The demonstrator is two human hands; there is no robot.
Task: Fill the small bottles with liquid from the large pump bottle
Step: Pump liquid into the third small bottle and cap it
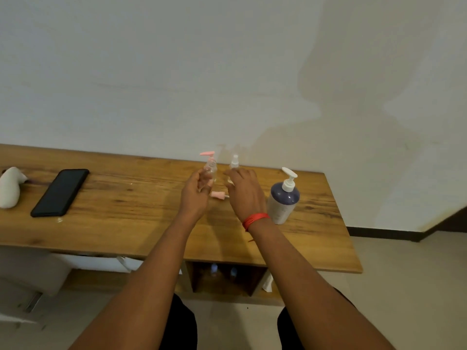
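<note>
The person stands at a wooden table set against the wall, both arms stretched out over it. The left hand is curled around a small clear bottle, holding it off the table with its mouth open; the loose pink pump top lying on the wood just beside that hand looks like the one that belongs to it, taken off so the bottle can be filled. Behind it, near the wall, a second small bottle with a pink pump stands upright and capped, and a small white-capped spray bottle stands just beyond the right hand.

The right hand, a red thread band on its wrist, hovers with fingers spread and loosely bent; it seems to grip nothing, though its fingertips are close to the spray bottle and I cannot tell whether they touch it. The large pump bottle, dark liquid inside and a white pump head, stands upright on the table just to the right of that wrist, within easy reach, its nozzle pointing away to the right.

A black phone and a white rounded object lie well apart at the left end, out of the way

By my reading, filling has not begun: the open bottle must come under the big nozzle
</note>
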